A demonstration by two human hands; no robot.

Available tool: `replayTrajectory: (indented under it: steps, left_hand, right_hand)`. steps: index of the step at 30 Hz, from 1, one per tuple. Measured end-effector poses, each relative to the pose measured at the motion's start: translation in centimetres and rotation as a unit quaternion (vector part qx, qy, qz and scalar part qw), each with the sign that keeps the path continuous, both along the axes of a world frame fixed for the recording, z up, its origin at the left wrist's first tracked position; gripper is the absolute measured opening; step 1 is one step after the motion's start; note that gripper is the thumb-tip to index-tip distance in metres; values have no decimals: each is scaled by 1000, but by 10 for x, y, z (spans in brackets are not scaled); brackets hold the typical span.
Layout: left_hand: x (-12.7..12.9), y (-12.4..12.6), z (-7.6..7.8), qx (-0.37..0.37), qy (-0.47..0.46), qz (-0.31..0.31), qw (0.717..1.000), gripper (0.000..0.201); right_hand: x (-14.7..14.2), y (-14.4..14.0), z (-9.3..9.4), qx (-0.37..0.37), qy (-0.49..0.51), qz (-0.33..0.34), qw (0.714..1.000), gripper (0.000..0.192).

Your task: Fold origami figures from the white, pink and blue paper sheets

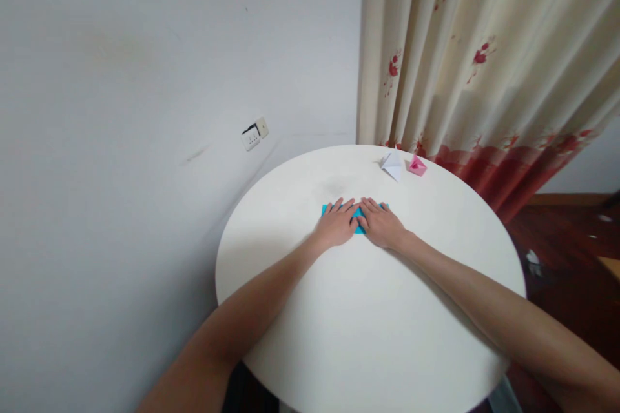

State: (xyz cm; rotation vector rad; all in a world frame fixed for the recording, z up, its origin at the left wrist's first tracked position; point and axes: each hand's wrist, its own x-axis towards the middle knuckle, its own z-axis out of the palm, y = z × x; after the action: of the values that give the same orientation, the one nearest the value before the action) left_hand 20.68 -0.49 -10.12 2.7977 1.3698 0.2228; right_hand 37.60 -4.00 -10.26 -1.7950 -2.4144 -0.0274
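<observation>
A sheet of blue paper (359, 228) lies flat on the round white table (358, 310), largely covered by both hands. My left hand (338, 222) rests palm down on its left part, fingers spread. On the right part lies my right hand (382, 222), also palm down, with the fingers stretched out. The two hands nearly meet over the middle of the paper. Only small bits of blue show between the fingers and at the edges, so any fold in it is hidden.
Toward the table's far edge stand a white folded paper piece (392, 165) and a pink folded paper piece (417, 166). Behind them hangs a cream curtain (436, 64) with red flowers. A white wall (169, 77) with a socket (250, 138) rises on the left.
</observation>
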Motion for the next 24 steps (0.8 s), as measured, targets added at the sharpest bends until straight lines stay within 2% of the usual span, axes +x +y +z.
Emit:
replayTrajectory:
  steps: [12, 18, 24]
  left_hand:
    - [-7, -10, 10, 59, 38, 73, 995, 49]
    - [-27, -3, 24, 31, 63, 134, 988, 48]
    - [-43, 5, 33, 27, 60, 166, 984, 41]
  right_hand:
    - [0, 2, -1, -6, 5, -1, 1000, 61]
    - [0, 0, 1, -8, 10, -3, 1000, 62]
    - [1, -1, 0, -4, 13, -1, 1000, 62]
